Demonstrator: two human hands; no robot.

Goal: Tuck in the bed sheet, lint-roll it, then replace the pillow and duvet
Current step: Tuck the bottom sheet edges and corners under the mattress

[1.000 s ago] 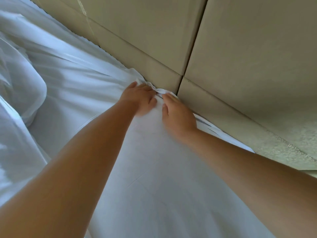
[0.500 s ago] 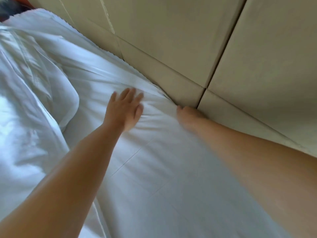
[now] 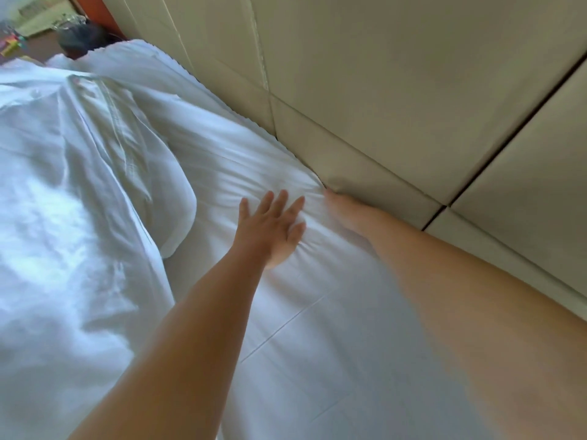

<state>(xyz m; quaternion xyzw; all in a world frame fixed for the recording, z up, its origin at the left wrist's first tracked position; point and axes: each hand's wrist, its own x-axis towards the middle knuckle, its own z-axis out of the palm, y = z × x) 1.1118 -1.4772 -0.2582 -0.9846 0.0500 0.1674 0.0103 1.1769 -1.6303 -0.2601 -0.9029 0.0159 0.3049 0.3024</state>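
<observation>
White cotton dimples under the left hand (image 3: pixel 270 228), its fingers straight and pressing the bed sheet (image 3: pixel 317 328) flat, while the right hand (image 3: pixel 341 208) (fingers hidden, grip unclear) is wedged between sheet and beige padded headboard (image 3: pixel 397 90), the rumpled duvet (image 3: pixel 63 217) alongside.

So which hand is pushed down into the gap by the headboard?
The right hand: its fingers vanish between sheet and headboard. The left hand lies flat on top.

Your right hand (image 3: pixel 341 208) is motion-blurred, and its fingers vanish into the gap between the bed sheet (image 3: pixel 317 328) and the padded headboard (image 3: pixel 365 90), so you can't read its grip. Far left, the small objects (image 3: pixel 12 46) are too blurred to identify.
</observation>
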